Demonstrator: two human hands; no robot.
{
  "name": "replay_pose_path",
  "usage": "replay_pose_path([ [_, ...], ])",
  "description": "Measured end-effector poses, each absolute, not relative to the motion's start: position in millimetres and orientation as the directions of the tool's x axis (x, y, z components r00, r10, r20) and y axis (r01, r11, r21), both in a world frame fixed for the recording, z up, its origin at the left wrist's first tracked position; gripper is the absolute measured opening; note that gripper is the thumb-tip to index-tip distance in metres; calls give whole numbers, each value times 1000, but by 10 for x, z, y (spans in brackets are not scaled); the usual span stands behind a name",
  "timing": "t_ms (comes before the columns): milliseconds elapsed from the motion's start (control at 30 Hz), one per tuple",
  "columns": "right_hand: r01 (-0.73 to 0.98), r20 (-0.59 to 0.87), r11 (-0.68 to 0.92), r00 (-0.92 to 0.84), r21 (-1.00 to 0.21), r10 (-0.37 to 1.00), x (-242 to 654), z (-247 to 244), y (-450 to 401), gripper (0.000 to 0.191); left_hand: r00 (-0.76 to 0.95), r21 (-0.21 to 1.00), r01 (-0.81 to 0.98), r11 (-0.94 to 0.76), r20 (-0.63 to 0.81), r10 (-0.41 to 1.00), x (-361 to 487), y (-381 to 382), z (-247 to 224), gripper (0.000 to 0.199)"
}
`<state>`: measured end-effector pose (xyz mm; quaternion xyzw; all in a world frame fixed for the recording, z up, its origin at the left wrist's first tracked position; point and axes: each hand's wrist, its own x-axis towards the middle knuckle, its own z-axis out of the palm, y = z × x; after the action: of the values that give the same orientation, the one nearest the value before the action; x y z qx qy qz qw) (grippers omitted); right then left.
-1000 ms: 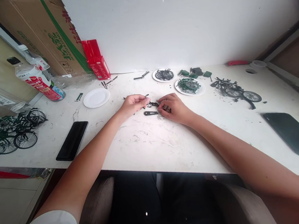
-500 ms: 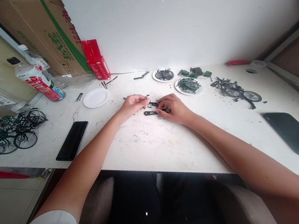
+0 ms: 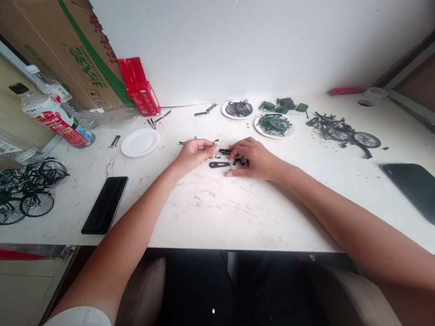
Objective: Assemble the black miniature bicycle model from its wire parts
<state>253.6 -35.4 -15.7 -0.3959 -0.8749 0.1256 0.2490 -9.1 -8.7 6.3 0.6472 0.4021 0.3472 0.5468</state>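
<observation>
Above the middle of the table, my left hand (image 3: 198, 152) pinches a small grey part (image 3: 216, 142) between thumb and fingertips; its exact kind is too small to tell. To its right, my right hand (image 3: 253, 159) rests low over small black pieces (image 3: 242, 162), its thumb on the tabletop and apart from the fingers. A flat black piece with a slot (image 3: 218, 164) lies between the hands, just left of my right thumb. Beyond my left hand lies a thin dark part (image 3: 187, 142), partly hidden.
An empty-looking paper plate (image 3: 140, 142), a phone (image 3: 105, 205) and toy bicycles (image 3: 22, 192) are at left. Plates of black wheels (image 3: 238, 109) and green frames (image 3: 275, 125) stand at back. Dark bicycle parts (image 3: 342, 132) and a dark slab (image 3: 426, 193) lie right.
My right thumb has moved away from the fingers, toward the table's front edge, uncovering more of the black pieces. My left hand stays almost still, pinching the small part.
</observation>
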Motion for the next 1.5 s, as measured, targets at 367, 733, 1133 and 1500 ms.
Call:
replay_pose_path([
  [367,596,334,648,-559,-474,759,2525,-156,-358,64,430,984,160,-76,0,903,-73,-110,86,54],
  [733,591,340,645,-552,-485,762,2521,-163,-358,65,432,982,171,-80,-2,902,-68,-90,53,55],
  [1133,597,342,650,-556,-471,758,2521,-178,-353,63,433,978,189,-92,1,902,-62,-87,32,51],
  [1500,586,384,662,-541,-466,749,2487,-179,-381,62,435,977,195,-87,-6,900,-60,-95,40,51],
])
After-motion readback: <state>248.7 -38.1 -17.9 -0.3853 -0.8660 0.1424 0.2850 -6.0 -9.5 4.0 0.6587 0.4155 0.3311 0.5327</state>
